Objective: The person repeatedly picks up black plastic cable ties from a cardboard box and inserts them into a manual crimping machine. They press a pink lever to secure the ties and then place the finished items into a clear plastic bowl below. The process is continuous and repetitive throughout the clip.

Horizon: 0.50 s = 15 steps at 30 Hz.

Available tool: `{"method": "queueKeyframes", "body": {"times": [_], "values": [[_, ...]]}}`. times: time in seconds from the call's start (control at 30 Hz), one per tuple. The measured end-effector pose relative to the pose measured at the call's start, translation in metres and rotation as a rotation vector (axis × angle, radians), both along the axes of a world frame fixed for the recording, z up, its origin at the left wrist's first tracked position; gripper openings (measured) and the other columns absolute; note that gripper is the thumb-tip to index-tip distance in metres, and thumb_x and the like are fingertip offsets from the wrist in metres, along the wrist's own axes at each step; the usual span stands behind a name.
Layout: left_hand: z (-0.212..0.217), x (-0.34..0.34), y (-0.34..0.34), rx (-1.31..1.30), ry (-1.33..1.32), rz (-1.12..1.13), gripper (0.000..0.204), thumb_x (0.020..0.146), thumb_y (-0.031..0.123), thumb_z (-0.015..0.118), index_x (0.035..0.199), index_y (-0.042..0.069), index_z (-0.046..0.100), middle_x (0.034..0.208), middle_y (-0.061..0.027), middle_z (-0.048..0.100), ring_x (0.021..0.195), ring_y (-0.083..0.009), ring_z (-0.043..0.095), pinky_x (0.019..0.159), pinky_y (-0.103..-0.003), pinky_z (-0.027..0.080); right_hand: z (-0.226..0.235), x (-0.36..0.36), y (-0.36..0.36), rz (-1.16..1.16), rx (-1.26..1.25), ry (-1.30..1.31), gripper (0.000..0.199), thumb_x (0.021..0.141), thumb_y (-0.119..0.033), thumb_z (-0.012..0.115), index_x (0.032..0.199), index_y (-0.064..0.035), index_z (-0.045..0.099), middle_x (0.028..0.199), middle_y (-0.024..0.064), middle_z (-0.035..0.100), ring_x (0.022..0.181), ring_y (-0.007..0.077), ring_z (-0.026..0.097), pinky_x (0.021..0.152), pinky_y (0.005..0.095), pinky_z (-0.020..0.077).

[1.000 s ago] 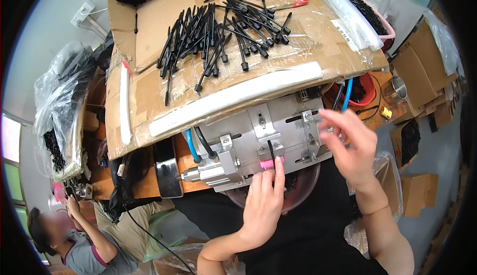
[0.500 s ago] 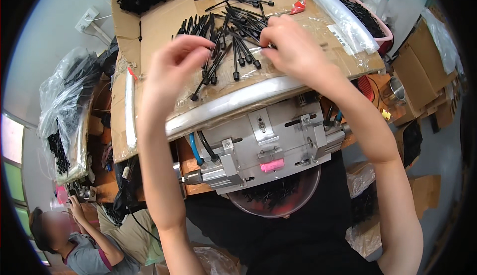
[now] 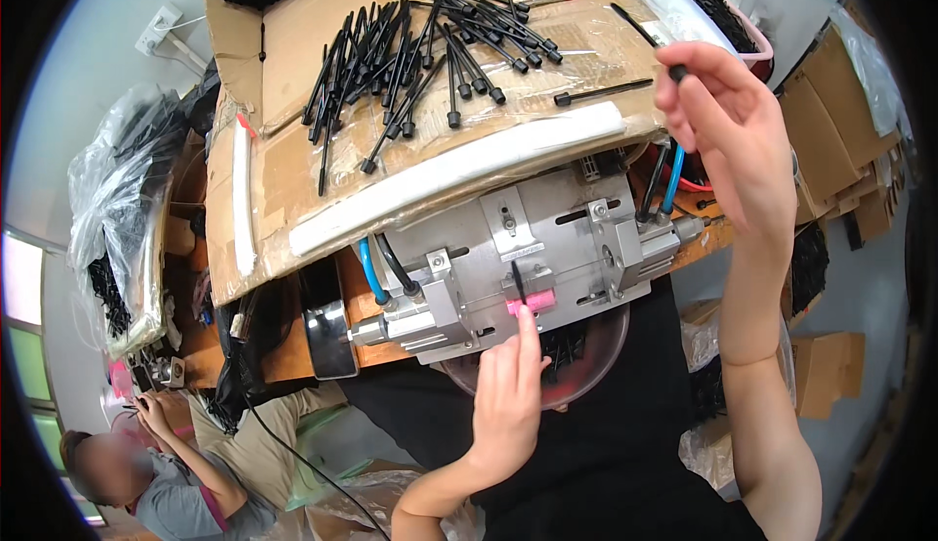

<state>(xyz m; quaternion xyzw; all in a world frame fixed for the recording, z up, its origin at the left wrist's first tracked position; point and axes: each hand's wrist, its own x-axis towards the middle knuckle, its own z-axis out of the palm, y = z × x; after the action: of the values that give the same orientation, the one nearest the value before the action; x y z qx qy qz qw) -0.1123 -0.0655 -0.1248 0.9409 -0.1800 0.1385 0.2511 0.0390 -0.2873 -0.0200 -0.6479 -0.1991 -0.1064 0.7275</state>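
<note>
My left hand (image 3: 508, 399) is over the metal fixture (image 3: 469, 218), index finger stretched out and thumb apart from it. The fingertip touches the lower end of a thin black rod (image 3: 518, 280), which lies across a pink block (image 3: 539, 301) on the fixture. Raised at the right, my right hand (image 3: 728, 116) pinches another black rod (image 3: 635, 26) by its thick capped end (image 3: 677, 73). Several like rods (image 3: 391, 72) are heaped on the cardboard (image 3: 547, 140) beyond the fixture; one single rod (image 3: 601, 92) lies apart near my right hand.
A clear bowl (image 3: 596, 370) with black pieces sits below the fixture. Blue hoses (image 3: 674, 179) run to the fixture's cylinders. A pink basket (image 3: 760, 47) stands at the far right. Another person (image 3: 186, 473) sits at the lower left. Cardboard boxes (image 3: 831, 370) are on the right.
My left hand has come back from the rod heap to the pink block, where a rod now lies. My right hand has moved right and up from the heap with a rod.
</note>
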Motion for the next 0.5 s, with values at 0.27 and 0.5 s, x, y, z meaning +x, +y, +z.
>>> {"method": "queueKeyframes", "body": {"times": [0.27, 0.5], "values": [[-0.012, 0.011, -0.016, 0.231, 0.009, -0.024, 0.073, 0.071, -0.008, 0.06, 0.141, -0.014, 0.038, 0.1, -0.0114, 0.053, 0.089, -0.0236, 0.052, 0.083, -0.032, 0.049, -0.014, -0.05, 0.0, -0.198, -0.034, -0.054, 0.022, 0.089, -0.002, 0.068, 0.11, 0.002, 0.062, 0.09, 0.0072, 0.067, 0.074, 0.0092, 0.057, 0.064, 0.0214, 0.0456], [0.047, 0.05, 0.022, -0.02, -0.013, -0.017, 0.047, 0.083, -0.001, 0.066, 0.13, 0.003, 0.056, 0.106, -0.0147, 0.056, 0.099, -0.0312, 0.053, 0.087, -0.041, 0.044, -0.095, -0.119, 0.043, -0.151, -0.647, -0.262, 0.056, 0.072, 0.01, 0.074, 0.125, 0.0057, 0.057, 0.081, 0.0135, 0.061, 0.065, 0.0241, 0.056, 0.059, 0.0338, 0.0475]]}}
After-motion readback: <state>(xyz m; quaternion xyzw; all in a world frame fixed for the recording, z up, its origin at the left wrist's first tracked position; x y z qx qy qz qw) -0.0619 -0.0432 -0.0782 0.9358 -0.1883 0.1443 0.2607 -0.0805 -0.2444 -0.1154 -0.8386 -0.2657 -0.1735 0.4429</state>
